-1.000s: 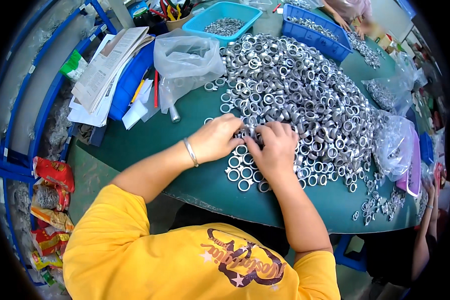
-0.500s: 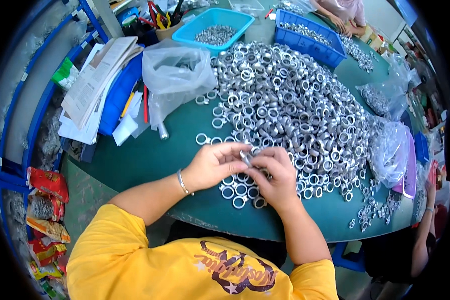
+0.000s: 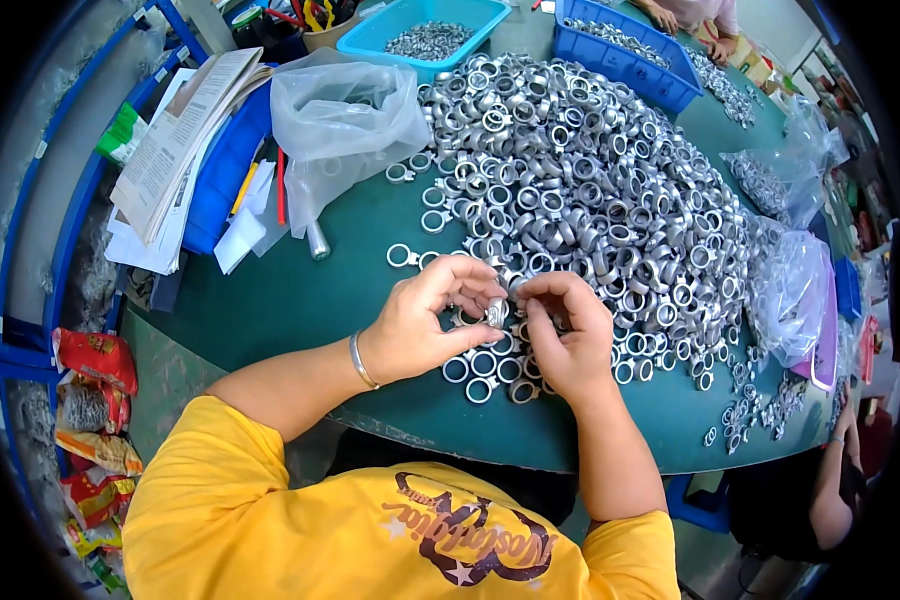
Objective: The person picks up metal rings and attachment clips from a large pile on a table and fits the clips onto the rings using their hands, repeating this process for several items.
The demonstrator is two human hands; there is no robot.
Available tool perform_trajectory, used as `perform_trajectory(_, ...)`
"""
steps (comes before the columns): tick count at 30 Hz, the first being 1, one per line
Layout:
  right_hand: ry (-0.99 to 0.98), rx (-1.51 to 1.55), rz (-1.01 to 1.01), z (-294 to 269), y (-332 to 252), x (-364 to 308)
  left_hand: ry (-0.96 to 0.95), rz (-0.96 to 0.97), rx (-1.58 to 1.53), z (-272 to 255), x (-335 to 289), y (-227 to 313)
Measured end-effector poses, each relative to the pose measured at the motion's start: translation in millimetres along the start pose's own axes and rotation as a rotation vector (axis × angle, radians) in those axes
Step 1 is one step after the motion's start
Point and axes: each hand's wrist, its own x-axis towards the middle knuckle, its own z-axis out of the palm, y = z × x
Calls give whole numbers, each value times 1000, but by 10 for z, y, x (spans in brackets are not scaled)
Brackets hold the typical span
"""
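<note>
A large heap of grey metal ring clamps [image 3: 580, 200], each with a small lug, covers the green table in front of me. My left hand [image 3: 435, 315] pinches one metal ring [image 3: 495, 312] between thumb and fingers, at the heap's near edge. Just right of it, my right hand [image 3: 570, 335] is raised with curled fingers, thumb and index close together and apart from that ring. Whatever may be between its fingertips is too small to make out. Loose rings [image 3: 480, 385] lie flat on the table below and between both hands.
Behind the heap stand a light-blue tray [image 3: 355, 42] and a darker blue bin [image 3: 625, 72], both with small metal parts. Left are a clear plastic bag [image 3: 345, 110] and papers [image 3: 185, 150]. Plastic bags [image 3: 790, 290] and small parts [image 3: 750, 410] lie right. Other people sit far right and near right.
My right hand has drawn away to the right from the ring, which stays in my left hand. The view has shifted slightly.
</note>
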Motion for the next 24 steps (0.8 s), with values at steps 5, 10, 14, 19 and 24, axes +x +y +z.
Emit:
perform_trajectory(5,-30,100,91,16,-46,-19,-9,13,41,-2,8,-8)
perform_trajectory(10,-50,167,155,19,-36,-36,16,72,94,-4,20,24)
perform_trajectory(14,-110,147,149,5,-20,-41,18,148,196,-5,43,36)
perform_trajectory(19,-126,120,120,6,-24,-39,27,180,230,-5,44,44)
perform_trajectory(24,-148,132,106,11,-28,-38,40,193,233,-4,45,42)
